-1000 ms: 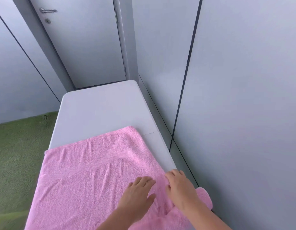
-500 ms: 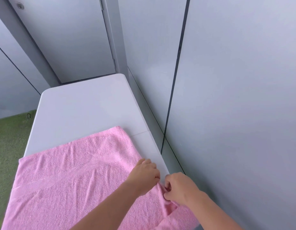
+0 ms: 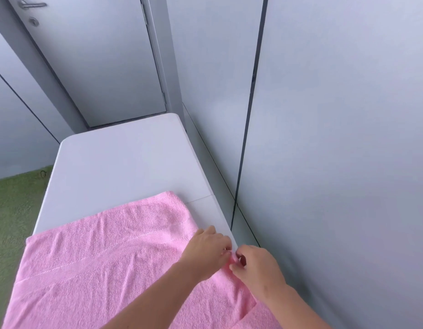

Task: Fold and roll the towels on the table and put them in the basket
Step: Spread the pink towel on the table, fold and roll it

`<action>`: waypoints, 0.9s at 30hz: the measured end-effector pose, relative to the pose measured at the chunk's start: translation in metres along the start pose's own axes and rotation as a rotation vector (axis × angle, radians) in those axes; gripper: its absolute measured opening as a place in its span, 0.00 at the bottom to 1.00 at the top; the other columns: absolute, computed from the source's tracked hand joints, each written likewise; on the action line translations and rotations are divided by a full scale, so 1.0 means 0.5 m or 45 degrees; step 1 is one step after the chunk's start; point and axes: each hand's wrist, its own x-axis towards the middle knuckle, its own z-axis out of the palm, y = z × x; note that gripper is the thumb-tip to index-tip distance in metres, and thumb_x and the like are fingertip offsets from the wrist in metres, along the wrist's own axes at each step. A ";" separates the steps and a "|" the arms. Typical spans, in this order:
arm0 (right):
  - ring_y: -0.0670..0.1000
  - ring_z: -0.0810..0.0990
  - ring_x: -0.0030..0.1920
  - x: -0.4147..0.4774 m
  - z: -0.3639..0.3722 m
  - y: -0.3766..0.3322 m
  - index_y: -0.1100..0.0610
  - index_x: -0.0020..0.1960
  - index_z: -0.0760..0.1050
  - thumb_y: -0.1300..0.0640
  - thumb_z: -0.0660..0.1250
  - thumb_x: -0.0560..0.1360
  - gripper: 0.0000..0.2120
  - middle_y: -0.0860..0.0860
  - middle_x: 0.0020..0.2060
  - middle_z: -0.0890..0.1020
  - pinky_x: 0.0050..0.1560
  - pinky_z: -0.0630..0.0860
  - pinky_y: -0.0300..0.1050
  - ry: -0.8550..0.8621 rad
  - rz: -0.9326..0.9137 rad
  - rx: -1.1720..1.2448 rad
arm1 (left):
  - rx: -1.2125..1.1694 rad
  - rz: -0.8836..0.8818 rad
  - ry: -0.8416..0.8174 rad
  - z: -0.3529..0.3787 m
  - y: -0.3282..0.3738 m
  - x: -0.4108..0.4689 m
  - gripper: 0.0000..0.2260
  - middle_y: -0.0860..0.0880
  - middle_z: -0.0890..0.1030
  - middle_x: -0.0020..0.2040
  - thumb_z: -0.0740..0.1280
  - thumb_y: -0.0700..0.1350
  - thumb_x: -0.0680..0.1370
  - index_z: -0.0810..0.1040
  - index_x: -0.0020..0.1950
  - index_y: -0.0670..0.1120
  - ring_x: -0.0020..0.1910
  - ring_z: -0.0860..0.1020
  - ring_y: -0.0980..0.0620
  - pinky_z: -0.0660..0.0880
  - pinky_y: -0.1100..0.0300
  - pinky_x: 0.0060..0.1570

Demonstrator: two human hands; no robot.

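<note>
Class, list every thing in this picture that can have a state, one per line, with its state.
pink towel: spread out on the table, wrinkled, not yet rolled.
left hand: pinches the pink towel's right edge.
right hand: pinches the same edge.
door: closed.
table: bears the pink towel on its near end.

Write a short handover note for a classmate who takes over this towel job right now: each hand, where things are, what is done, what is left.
Left hand: pinches the right edge of the pink terry towel.
Right hand: pinches the same edge, close beside the left.
Towel: spread out on the white rectangular table; basket not in view.
Done: towel laid out.
Left: fold it, roll it, put it in the basket.
</note>
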 end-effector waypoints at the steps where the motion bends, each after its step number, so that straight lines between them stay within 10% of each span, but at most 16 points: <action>1: 0.49 0.75 0.35 0.007 -0.005 -0.004 0.52 0.39 0.72 0.47 0.65 0.71 0.09 0.47 0.32 0.77 0.36 0.72 0.47 0.007 0.026 0.025 | -0.003 0.014 -0.006 -0.007 -0.002 0.008 0.09 0.55 0.79 0.47 0.59 0.52 0.77 0.77 0.51 0.54 0.52 0.69 0.52 0.66 0.54 0.55; 27: 0.47 0.75 0.33 0.177 -0.060 -0.029 0.51 0.40 0.73 0.53 0.67 0.73 0.05 0.45 0.31 0.78 0.33 0.68 0.38 0.206 0.169 0.310 | 0.024 0.016 -0.010 -0.138 -0.094 0.202 0.05 0.55 0.70 0.41 0.63 0.43 0.74 0.69 0.43 0.53 0.41 0.72 0.50 0.67 0.57 0.39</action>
